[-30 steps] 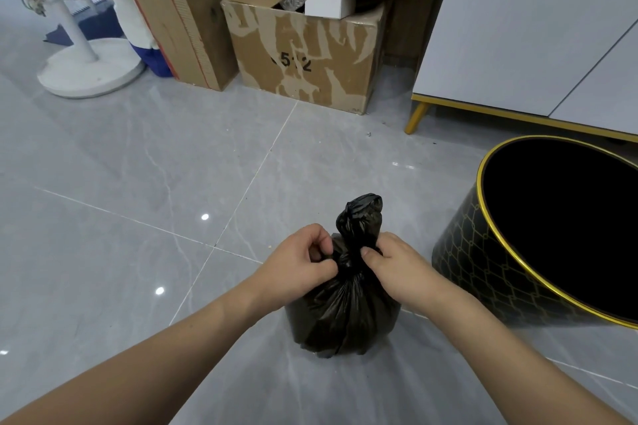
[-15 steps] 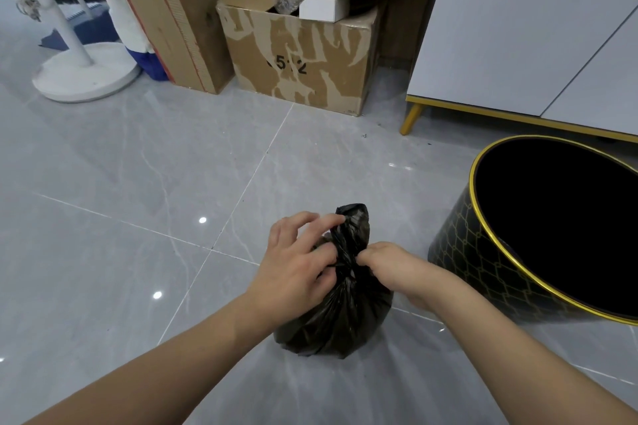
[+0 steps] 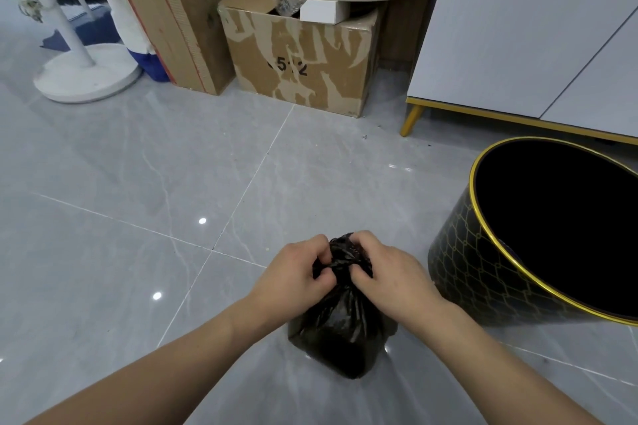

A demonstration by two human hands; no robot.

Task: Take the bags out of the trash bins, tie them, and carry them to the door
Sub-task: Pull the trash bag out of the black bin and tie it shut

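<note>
A small black trash bag (image 3: 341, 328) stands on the grey tiled floor in front of me, its neck gathered and twisted at the top. My left hand (image 3: 293, 278) pinches the neck from the left. My right hand (image 3: 388, 272) pinches it from the right, and its fingers curl over the bag's top. The fingertips of both hands meet at the twisted plastic. Just right of the bag stands a round black trash bin (image 3: 490, 272) with a gold rim and gold pattern, its inside dark.
A worn cardboard box (image 3: 303, 62) with a white tub on it stands at the back wall. A tall carton (image 3: 179, 10) and a white round stand base (image 3: 86, 74) are to its left. A white cabinet on gold legs (image 3: 518, 45) is at the right.
My left hand's fingers, spread over the bag's top half a second ago, have curled back onto the neck. The right hand has risen over the top, which now sits lower and folded.
</note>
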